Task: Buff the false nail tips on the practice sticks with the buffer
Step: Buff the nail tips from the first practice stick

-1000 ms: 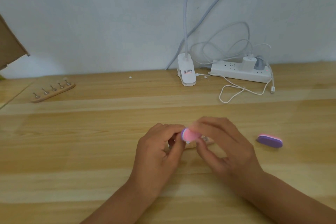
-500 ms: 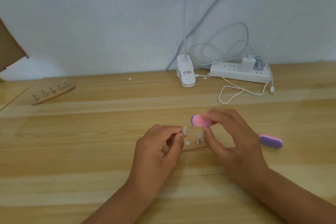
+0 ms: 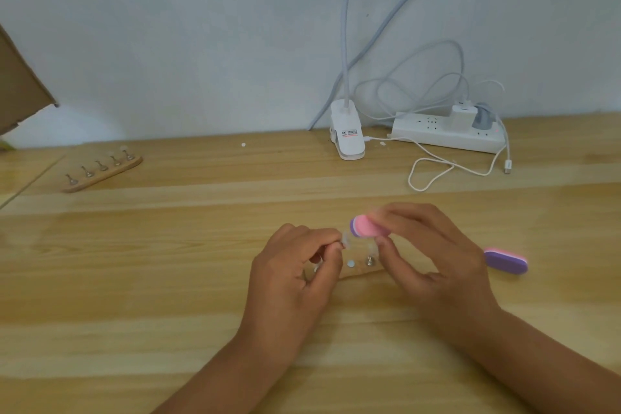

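My right hand [image 3: 426, 255] pinches a small pink and purple buffer [image 3: 364, 226] between thumb and fingers, held just above the table. My left hand [image 3: 292, 276] holds a practice stick with a clear false nail tip [image 3: 346, 240] between thumb and forefinger; the tip sits just below the buffer's left end. Under both hands lies a wooden stand [image 3: 361, 270], mostly hidden, with one more stick and clear tip [image 3: 370, 254] upright in it and a bare round magnet [image 3: 350, 263] beside that.
A second purple and pink buffer [image 3: 505, 260] lies to the right of my right hand. Another wooden stand with several metal sticks [image 3: 102, 170] rests at the far left. A white lamp clip [image 3: 347, 134], power strip [image 3: 447, 134] and loose cable [image 3: 447, 168] are along the wall.
My right hand lifted the buffer off the nail tip and up to the right, then held it there. My left hand stayed in place holding its stick.
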Action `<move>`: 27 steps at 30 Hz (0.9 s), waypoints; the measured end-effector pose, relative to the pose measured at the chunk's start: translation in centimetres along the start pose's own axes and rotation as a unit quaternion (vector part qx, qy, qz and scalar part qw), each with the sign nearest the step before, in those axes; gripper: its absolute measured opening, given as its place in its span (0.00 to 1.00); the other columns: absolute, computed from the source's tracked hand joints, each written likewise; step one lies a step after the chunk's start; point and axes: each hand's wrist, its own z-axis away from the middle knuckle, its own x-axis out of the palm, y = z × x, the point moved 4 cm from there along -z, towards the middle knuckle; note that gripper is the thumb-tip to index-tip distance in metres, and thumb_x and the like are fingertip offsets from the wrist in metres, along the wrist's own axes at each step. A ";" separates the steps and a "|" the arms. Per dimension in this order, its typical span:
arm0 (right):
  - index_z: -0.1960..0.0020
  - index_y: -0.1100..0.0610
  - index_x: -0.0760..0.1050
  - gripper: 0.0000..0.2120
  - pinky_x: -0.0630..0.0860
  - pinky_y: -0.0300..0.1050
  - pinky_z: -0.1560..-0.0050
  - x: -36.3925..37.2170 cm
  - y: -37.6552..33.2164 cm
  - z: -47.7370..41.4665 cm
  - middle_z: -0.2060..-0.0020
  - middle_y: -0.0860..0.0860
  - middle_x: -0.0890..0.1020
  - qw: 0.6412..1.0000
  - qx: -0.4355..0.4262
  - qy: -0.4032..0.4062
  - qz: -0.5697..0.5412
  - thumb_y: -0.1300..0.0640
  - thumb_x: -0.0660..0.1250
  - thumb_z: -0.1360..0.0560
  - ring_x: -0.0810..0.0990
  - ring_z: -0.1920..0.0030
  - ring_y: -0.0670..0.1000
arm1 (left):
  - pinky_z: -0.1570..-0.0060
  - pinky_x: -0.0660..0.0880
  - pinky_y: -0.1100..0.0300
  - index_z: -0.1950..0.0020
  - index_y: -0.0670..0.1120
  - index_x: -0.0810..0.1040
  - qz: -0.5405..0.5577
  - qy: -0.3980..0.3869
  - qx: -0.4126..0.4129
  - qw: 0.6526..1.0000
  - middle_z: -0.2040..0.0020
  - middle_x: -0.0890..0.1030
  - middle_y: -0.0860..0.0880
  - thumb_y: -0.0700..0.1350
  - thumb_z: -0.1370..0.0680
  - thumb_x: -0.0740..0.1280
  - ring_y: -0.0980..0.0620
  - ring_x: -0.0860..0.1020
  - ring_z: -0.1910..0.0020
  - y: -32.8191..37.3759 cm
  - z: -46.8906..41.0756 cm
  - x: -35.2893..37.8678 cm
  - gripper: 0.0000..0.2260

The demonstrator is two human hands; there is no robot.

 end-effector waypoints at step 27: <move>0.38 0.58 0.76 0.16 0.72 0.37 0.37 0.3 -1.0 0.8 0.43 0.52 0.79 0.996 -0.088 -0.014 -0.017 0.68 0.68 0.24 0.79 0.41 0.47 | 0.64 0.70 0.62 0.61 0.54 0.80 0.219 -0.107 -0.043 0.969 0.69 0.76 0.54 0.47 0.24 0.63 0.55 0.74 0.67 0.1 0.5 0.5 0.08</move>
